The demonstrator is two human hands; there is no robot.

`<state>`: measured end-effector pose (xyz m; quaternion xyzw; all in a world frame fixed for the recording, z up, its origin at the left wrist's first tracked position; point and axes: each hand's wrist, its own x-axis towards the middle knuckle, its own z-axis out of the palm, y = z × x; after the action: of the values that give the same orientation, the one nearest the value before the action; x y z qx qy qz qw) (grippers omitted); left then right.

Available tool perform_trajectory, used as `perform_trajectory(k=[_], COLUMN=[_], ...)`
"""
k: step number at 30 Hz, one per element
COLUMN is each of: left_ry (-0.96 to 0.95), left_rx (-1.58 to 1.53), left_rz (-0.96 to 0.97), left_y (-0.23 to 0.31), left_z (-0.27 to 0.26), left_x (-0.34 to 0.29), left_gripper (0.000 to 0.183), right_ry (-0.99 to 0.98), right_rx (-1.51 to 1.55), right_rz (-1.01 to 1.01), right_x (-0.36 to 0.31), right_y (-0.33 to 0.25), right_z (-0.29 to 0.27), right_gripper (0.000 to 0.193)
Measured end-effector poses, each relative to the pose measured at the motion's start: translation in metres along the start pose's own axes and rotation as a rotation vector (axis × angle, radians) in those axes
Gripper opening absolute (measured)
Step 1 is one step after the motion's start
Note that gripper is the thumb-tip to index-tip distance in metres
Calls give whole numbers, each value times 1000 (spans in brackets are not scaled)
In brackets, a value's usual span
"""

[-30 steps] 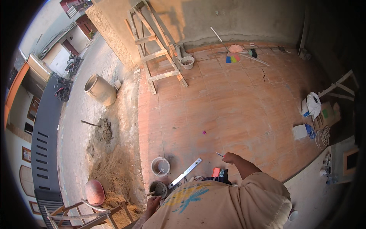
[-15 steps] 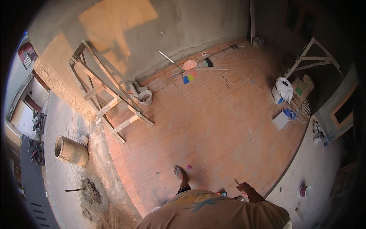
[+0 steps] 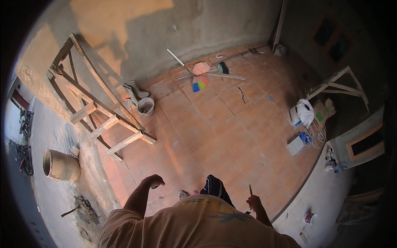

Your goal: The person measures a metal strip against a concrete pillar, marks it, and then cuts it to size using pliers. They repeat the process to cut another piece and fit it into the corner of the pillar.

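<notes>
1. Your left hand [image 3: 154, 180] has swung into view since half a second ago, when no left arm showed; your right hand [image 3: 254, 202] is out at your right side in both frames.
2. Right fingers look wrapped round a slim tool [image 3: 250, 189], its tip pointing away from you over the tiled floor [image 3: 206, 132]. Probably held low to leave the tip free. Too small to tell what kind.
3. Left fingers curl downward. Something dark may be under them, but can't tell if you've got hold of it, or how far they're spread.
4. That bent left arm might just be balance, tbh, with your striped dark garment [image 3: 213, 186] poking forward.
5. Bucket [image 3: 146, 106] and boots [image 3: 135, 91] sit between wooden trestle [image 3: 125, 143] and wall [image 3: 157, 53], likely parked so nobody trips.
</notes>
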<state>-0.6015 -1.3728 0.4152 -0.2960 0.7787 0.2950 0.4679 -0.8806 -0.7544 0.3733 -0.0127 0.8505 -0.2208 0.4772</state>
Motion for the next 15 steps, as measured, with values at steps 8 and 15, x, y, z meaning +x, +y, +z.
perform_trajectory(k=[8, 15], left_ry=[-521, -411], left_rx=[-57, -22], left_rz=[-47, 99], left_y=[100, 176], left_z=[-61, -189], left_x=[109, 147], left_gripper=[55, 71], right_ry=[-173, -78], right_rx=[-364, -39], right_rz=[225, 393], right_x=[133, 183], right_y=[65, -117], right_z=[40, -185], right_gripper=[12, 17])
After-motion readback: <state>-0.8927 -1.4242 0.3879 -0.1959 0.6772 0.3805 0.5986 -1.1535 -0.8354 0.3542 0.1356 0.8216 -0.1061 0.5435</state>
